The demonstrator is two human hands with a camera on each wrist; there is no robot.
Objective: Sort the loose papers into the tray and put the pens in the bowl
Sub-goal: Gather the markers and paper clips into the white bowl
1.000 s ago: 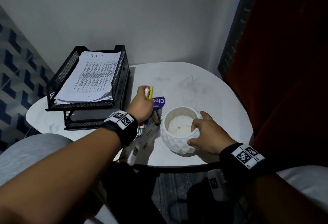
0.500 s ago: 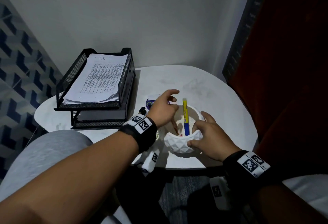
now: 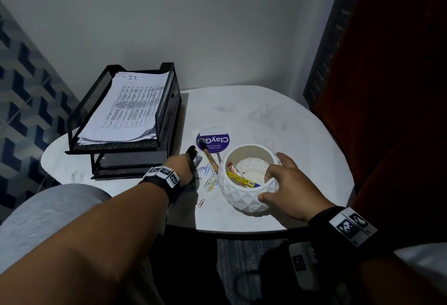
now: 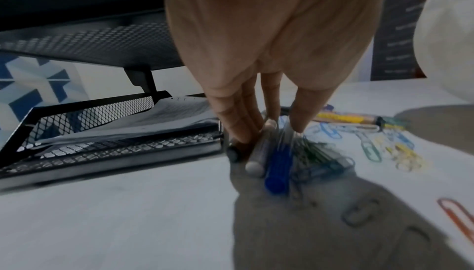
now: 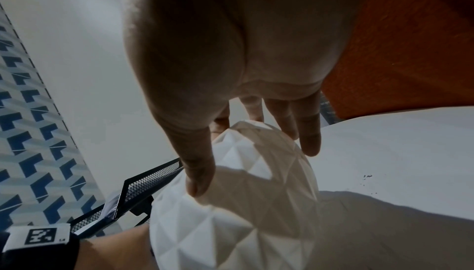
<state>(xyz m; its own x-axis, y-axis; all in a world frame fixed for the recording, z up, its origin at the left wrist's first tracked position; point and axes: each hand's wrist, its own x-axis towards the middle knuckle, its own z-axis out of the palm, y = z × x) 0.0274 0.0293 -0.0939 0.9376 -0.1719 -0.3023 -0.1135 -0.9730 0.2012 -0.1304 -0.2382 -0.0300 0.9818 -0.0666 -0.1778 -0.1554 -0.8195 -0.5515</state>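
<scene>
The white faceted bowl point(image 3: 244, 202) stands near the table's front edge with a yellow marker point(image 3: 242, 179) and a red-and-white pen point(image 3: 234, 169) lying inside. My right hand point(image 3: 278, 183) grips its rim, the thumb point(image 5: 197, 169) on the outer wall and the fingers over the top. My left hand point(image 3: 182, 165) is down beside the tray's front corner. Its fingers and thumb pinch a bundle of pens: a blue pen point(image 4: 278, 169), a white one point(image 4: 257, 156) and a black one point(image 4: 233, 152). Another yellow marker point(image 3: 210, 158) lies loose on the table. A stack of papers point(image 3: 130, 106) fills the black mesh tray point(image 3: 116, 146).
Several coloured paper clips point(image 3: 209, 179) are scattered between my left hand and the bowl, with a red clip point(image 3: 201, 202) nearer the edge. A purple round card point(image 3: 212, 140) lies behind them. The white table point(image 3: 290, 123) stands against a wall, with a red curtain on the right.
My left hand let the yellow marker go into the bowl, then moved left and down onto the pens by the tray. My right hand has stayed on the bowl.
</scene>
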